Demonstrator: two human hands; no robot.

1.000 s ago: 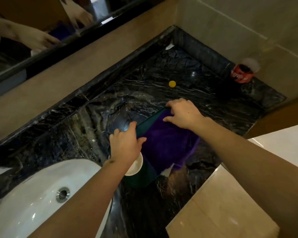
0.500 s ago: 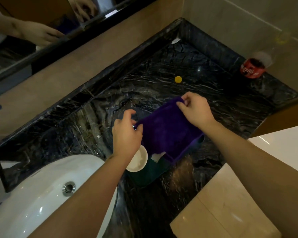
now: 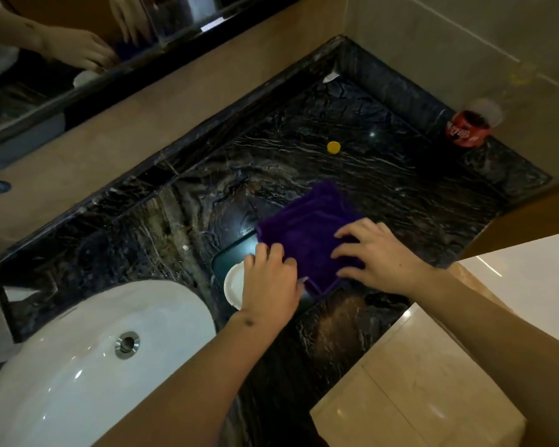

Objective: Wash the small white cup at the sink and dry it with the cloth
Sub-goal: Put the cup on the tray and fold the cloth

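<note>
Two hands are seen over a dark marble table; at left sits the white sink, then the small white cup on a dark tray, partly hidden by the left hand, whose fingers pinch the purple cloth, pressed by the spread right hand

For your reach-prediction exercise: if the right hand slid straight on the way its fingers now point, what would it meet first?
The right hand lies on the purple cloth, fingers pointing at the left hand. It would probably meet that hand first, though depth is unclear.
</note>
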